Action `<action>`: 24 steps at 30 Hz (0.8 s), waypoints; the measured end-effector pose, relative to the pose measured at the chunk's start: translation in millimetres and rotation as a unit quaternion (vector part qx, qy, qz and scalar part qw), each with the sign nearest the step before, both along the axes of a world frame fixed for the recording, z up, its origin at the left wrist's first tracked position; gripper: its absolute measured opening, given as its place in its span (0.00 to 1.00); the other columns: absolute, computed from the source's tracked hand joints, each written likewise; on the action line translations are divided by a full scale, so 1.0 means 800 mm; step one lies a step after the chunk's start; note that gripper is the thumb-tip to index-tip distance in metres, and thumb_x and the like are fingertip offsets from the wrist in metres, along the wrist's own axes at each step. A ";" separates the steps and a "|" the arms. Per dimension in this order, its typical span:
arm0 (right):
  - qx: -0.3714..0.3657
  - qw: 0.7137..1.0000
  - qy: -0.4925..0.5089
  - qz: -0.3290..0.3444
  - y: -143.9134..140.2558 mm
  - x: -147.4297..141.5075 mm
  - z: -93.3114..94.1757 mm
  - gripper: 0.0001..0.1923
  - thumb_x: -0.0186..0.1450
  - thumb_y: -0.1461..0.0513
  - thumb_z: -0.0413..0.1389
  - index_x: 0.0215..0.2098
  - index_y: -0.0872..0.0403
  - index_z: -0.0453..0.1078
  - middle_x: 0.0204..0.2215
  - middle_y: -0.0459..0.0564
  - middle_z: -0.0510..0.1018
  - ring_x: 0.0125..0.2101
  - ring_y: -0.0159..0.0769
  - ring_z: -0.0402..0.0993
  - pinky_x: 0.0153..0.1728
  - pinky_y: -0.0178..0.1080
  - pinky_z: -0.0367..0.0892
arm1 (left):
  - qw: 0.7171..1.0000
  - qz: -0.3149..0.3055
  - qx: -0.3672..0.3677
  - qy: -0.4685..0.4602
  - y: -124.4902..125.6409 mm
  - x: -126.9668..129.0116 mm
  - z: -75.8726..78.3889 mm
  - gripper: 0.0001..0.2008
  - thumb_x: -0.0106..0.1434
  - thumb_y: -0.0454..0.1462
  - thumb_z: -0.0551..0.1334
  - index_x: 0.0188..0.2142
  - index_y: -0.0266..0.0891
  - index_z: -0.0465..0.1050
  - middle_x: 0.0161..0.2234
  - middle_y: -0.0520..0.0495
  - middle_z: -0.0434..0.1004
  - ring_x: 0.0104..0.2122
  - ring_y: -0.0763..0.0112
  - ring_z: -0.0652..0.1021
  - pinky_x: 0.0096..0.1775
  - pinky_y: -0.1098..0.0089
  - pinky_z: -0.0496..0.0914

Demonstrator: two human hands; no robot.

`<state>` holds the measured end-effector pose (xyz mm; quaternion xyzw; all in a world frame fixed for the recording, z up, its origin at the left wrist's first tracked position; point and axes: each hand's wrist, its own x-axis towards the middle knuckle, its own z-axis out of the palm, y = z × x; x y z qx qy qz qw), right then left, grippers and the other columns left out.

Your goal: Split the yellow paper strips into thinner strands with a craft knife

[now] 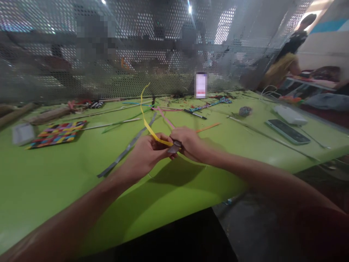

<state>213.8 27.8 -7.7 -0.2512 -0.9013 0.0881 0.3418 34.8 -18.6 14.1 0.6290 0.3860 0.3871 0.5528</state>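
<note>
My left hand (144, 153) is closed in a pinch on a long, narrow yellow strip (149, 128), whose free end curls up above the table. Right up against it, my right hand (189, 143) is closed around a short dark grey flat piece (174, 147); whether this is a blade or a bit of strip I cannot tell. The yellow strip runs in to meet the grey piece between my fingers. Left of my hands a long grey strip (127, 149) lies on the green table. A pink strip (165, 118) and an orange strip (208, 127) lie just beyond them.
A multicoloured woven square (58, 134) is on the left of the table (54, 182). Behind lie a black pen (195, 114) and a patterned band (211, 104). A phone (287, 131), a white box (290, 115) and a ball (245, 111) sit right. A perforated screen rises behind.
</note>
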 end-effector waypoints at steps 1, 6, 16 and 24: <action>-0.003 1.000 0.000 0.001 0.001 0.000 -0.001 0.10 0.60 0.68 0.61 0.21 0.59 0.69 0.20 0.44 0.70 0.23 0.26 0.61 0.30 0.31 0.56 | 1.000 0.001 -0.001 -0.003 0.000 0.000 0.000 0.11 0.54 0.41 0.72 0.32 0.38 0.75 0.27 0.50 0.80 0.29 0.68 0.80 0.38 0.67 0.75; -0.006 1.000 -0.012 -0.010 0.003 0.000 -0.005 0.09 0.60 0.68 0.60 0.22 0.59 0.70 0.21 0.43 0.70 0.23 0.25 0.62 0.31 0.31 0.56 | 1.000 -0.001 -0.003 -0.007 0.000 0.001 0.001 0.10 0.54 0.38 0.73 0.32 0.37 0.76 0.27 0.50 0.79 0.28 0.70 0.79 0.37 0.69 0.74; -0.016 0.999 -0.037 -0.031 0.006 -0.004 -0.005 0.09 0.59 0.65 0.62 0.21 0.59 0.71 0.21 0.44 0.72 0.23 0.26 0.62 0.31 0.31 0.56 | 1.000 -0.006 -0.013 -0.011 -0.001 0.001 0.003 0.09 0.53 0.37 0.73 0.31 0.37 0.77 0.26 0.51 0.79 0.28 0.70 0.78 0.37 0.69 0.74; -0.018 0.989 -0.125 -0.076 0.011 0.022 0.019 0.12 0.64 0.67 0.51 0.23 0.58 0.67 0.22 0.47 0.70 0.24 0.28 0.59 0.30 0.32 0.53 | 1.000 0.008 -0.016 -0.025 0.009 -0.006 -0.005 0.06 0.59 0.38 0.69 0.33 0.36 0.78 0.28 0.49 0.81 0.29 0.70 0.79 0.38 0.68 0.75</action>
